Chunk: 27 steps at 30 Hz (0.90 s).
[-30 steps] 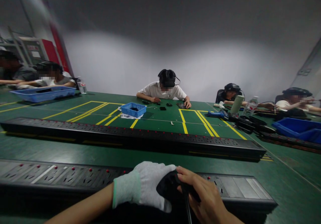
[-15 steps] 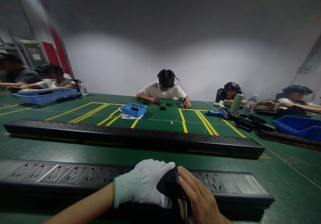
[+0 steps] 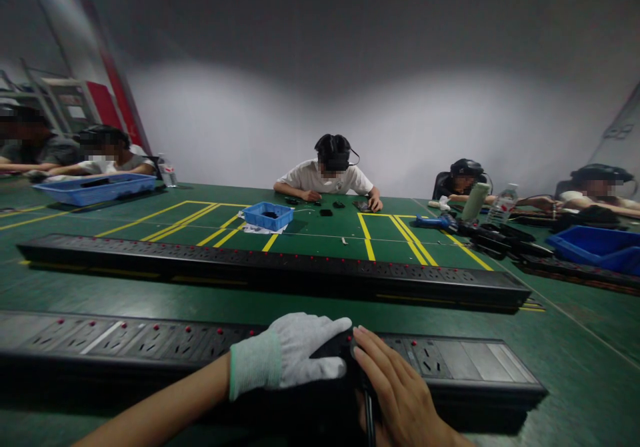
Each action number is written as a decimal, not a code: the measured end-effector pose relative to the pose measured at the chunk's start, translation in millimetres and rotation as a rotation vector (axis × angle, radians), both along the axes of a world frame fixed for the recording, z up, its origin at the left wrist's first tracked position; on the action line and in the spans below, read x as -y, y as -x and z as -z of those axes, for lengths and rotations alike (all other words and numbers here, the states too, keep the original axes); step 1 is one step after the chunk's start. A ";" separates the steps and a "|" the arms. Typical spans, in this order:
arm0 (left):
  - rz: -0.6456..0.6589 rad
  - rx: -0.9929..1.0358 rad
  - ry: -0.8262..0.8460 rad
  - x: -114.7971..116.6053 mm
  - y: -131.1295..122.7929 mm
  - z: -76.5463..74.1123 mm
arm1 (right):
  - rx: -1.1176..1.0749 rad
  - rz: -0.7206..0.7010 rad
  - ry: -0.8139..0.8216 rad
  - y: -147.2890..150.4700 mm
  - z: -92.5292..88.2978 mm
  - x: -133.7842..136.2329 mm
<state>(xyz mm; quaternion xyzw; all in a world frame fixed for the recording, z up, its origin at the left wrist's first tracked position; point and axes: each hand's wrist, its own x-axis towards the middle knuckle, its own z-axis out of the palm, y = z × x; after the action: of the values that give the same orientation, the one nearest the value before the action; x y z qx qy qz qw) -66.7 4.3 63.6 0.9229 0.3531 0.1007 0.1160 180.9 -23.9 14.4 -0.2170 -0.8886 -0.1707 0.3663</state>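
Note:
My left hand (image 3: 300, 350), in a white glove with a green cuff, lies on top of the near black power strip (image 3: 460, 360). Its fingers are stretched out and its thumb is spread apart. Close beside it, my bare right hand (image 3: 395, 387) is closed over a black plug (image 3: 357, 370), pressing down at the strip's sockets. A black cord (image 3: 369, 417) runs from the plug toward me. Much of the plug is hidden by the fingers, so how far it sits in the socket cannot be seen. Red buttons line the strip's sockets.
A second long power strip (image 3: 270, 270) lies parallel, farther off. Beyond it stands a small blue bin (image 3: 269, 216) on paper. A larger blue tray (image 3: 95, 190) is far left; another blue bin (image 3: 600, 250), a bottle (image 3: 503, 203) and tools are right. Several people sit around the green table.
My left thumb has moved up from the strip's front edge, closer to the fingers. My right hand stays at the plug. The view has shifted slightly.

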 end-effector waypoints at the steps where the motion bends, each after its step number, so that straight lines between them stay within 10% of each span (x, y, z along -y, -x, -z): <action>1: 0.002 0.011 -0.006 0.3 0.5 0.6 | -0.006 -0.002 -0.003 0.2 0.8 -0.3; 27: -0.037 -0.018 -0.020 0.7 -1.1 2.2 | -0.009 0.016 -0.008 1.2 3.0 -0.1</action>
<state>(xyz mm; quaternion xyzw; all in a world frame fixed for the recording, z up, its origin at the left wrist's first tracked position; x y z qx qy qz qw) -65.5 3.6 61.4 0.9182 0.3702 0.0980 0.1016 179.7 -23.8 11.4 -0.2233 -0.8844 -0.1760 0.3700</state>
